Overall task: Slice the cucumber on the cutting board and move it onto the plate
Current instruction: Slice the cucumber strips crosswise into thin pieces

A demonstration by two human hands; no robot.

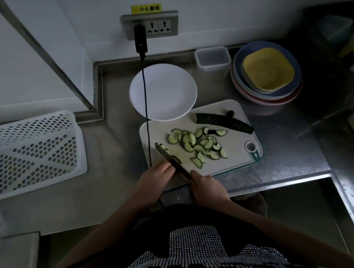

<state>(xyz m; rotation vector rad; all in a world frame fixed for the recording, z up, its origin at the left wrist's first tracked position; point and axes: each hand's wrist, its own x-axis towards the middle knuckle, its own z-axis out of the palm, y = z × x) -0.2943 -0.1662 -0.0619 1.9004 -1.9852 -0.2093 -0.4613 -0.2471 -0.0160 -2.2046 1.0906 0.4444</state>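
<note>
- Here, your right hand [207, 186] had its fingers curled round the knife [170, 159] handle, blade angled across the cutting board [238, 164].
- Your left hand [154, 175] pressed bunched fingers on the cucumber piece [176, 158] beside the blade.
- Cut slices [197, 144] lay mid-board; an uncut cucumber half [221, 122] sat at the far edge.
- The white plate [163, 91] touched the board's far side.

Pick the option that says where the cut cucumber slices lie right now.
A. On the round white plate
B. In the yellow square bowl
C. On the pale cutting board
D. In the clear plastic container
C: the green half-moon cucumber slices lie scattered on the pale rectangular cutting board, while the round white plate behind it holds none.
</note>
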